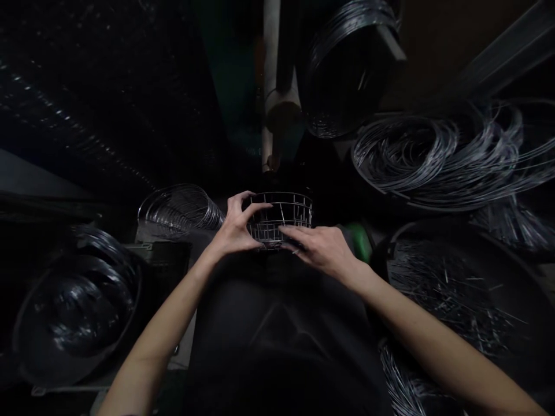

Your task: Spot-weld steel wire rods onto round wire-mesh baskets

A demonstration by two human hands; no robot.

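A round wire basket (pixel 281 212) is held in front of me, its hoops joined by upright wires. My left hand (pixel 239 226) grips its left side, thumb low and fingers curved over the upper hoops. My right hand (pixel 318 244) is at the lower right of the basket, fingers pressed together against its lower wires. Whether the right fingers pinch a separate wire is too dark to make out. Just above the basket ends a pale metal rod (pixel 269 156) of a machine.
Wire hoops (pixel 177 208) stand left of my hand. A tub (pixel 26 341) with coiled wire is lower left. To the right lie wire rings (pixel 407 153) and a bin (pixel 524 300) of short wire pieces. A green round object (pixel 359 242) is beside my right wrist.
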